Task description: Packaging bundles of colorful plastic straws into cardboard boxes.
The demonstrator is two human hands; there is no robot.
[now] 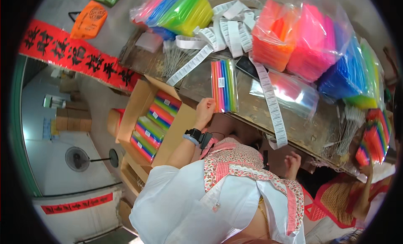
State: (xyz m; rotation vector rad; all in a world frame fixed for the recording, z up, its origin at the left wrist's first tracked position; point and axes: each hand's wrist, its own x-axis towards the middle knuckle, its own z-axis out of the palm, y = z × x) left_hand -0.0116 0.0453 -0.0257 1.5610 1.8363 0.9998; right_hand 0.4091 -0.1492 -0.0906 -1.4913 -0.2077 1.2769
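A clear packet of rainbow-coloured sticks or tubes (223, 86) with a small white label lies at the table's front edge. At its lower left corner, my left hand (205, 111) is closed, fingers bent against the packet. My right hand (293, 164) hangs just below the table edge, near the end of a long strip of white labels (272, 103); its fingers are loosely bent and apart, with nothing seen in them. To the left of my left arm, an open cardboard box (181, 132) holds several similar labelled packets (147, 132).
Large bags of orange (275, 36), pink (312, 46) and blue (346, 76) sticks stand at the back right. A phone (247, 67), clear plastic sleeves (289, 93) and thin wire bundles (348, 126) lie on the table. At far right, another person's hand (367, 170) touches rainbow packets.
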